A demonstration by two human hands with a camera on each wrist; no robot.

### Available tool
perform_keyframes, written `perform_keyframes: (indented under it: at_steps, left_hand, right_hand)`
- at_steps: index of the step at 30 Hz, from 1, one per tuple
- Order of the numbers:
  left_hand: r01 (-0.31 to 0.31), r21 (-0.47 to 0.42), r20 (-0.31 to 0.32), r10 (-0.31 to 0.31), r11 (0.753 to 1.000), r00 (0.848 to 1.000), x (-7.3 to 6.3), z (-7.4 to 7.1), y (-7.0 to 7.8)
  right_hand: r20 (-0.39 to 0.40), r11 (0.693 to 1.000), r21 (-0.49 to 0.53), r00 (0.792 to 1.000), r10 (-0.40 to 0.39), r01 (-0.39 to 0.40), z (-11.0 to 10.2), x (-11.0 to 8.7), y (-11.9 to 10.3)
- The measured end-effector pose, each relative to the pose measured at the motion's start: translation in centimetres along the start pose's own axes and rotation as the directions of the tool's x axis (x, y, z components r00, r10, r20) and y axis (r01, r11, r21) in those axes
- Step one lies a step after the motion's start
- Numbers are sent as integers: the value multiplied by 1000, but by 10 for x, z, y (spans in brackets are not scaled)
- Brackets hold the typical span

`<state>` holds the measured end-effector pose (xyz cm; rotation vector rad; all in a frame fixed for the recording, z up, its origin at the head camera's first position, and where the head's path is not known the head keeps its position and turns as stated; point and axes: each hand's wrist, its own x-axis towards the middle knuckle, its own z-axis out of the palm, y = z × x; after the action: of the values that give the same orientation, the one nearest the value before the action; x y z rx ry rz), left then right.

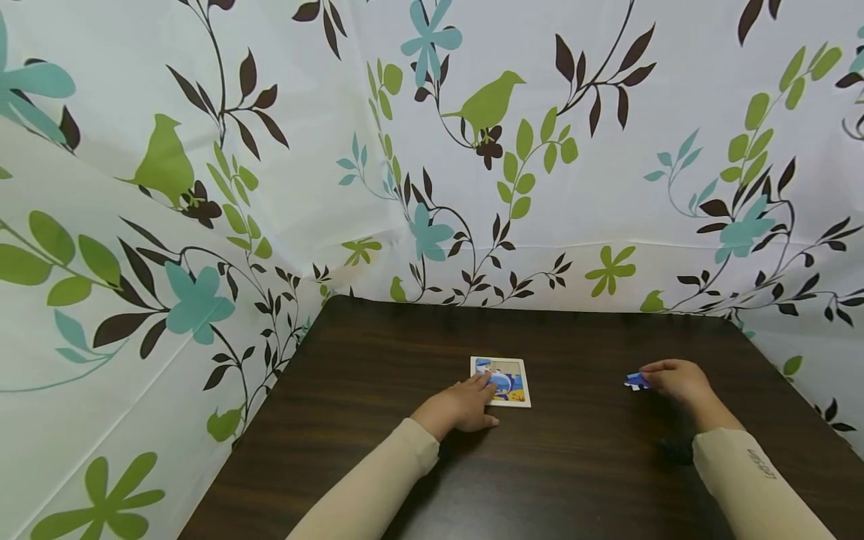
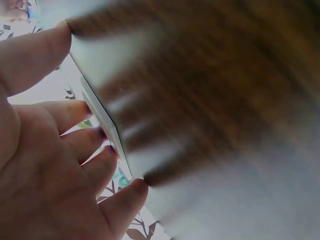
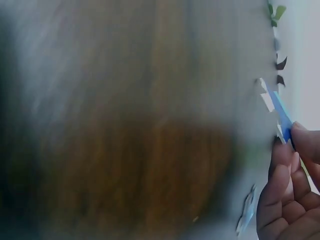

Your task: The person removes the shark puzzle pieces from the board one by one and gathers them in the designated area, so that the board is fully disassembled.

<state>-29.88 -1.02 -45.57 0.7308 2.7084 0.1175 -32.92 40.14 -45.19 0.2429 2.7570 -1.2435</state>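
The puzzle board (image 1: pixel 514 367) lies flat near the middle of the dark table (image 1: pixel 574 450), a tan patch showing in its bright picture. From here I see the person's left hand (image 1: pixel 462 406) spread, resting on the board's left side. Well apart, to the right, the right hand (image 1: pixel 678 381) pinches a blue-and-white puzzle piece (image 1: pixel 635 380). Leaf-and-bird cloth (image 1: pixel 486 105) hangs behind.

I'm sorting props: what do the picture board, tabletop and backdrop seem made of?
Picture board: perhaps wood or card; pale rim, printed face.
Tabletop: probably wood or laminate; dark, streaky grain, slight sheen.
Backdrop: fabric or plastic sheeting, seemingly matte; creased.
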Motion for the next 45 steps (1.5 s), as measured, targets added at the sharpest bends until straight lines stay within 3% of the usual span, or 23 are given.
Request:
perform_keyframes:
  at_steps: [7,12,22,45]
  left_hand:
    - [9,3,-1,-9,1000,1000,0,0,0]
    - [10,0,2,-10,1000,1000,-1,-1,2]
    - [14,5,7,-15,1000,1000,0,-3,2]
    - [17,-8,10,-17,1000,1000,-2,-3,4]
  right_hand:
    - [-54,986,-165,998,-24,15,-2,-4,8]
    - [-81,975,-221,997,-19,0,-2,-4,8]
    - [-79,958,-285,996,-34,11,-1,-3,5]
    - [-75,953,-303,997,-25,2,3,-4,3]
